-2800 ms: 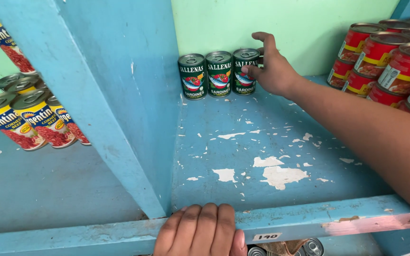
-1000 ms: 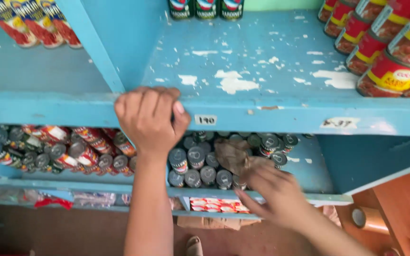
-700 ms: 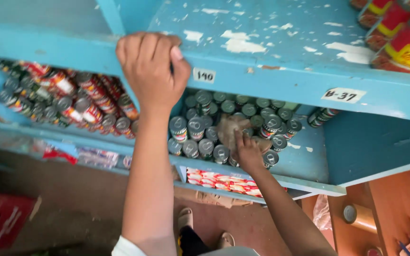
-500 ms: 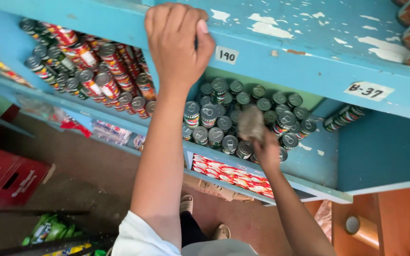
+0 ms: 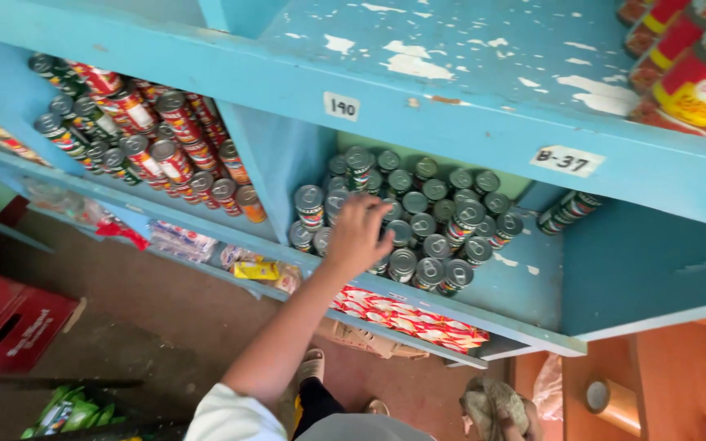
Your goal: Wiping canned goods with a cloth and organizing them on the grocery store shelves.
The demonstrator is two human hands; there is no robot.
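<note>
My left hand rests on the upright tin cans on the lower blue shelf, centre frame, fingers spread and loose. Most cans lie to its right. I can't tell my right hand's grip at the bottom edge.

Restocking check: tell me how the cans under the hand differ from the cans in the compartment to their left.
The green-labelled cans have dark green labels; the red-labelled cans have red and yellow ones. The left hand rests on the green-labelled cans; no hand touches the red-labelled cans. The green-labelled cans fill the middle compartment, the red-labelled cans the one beyond the blue divider. Both are round tins with silver lids on one blue shelf.
</note>
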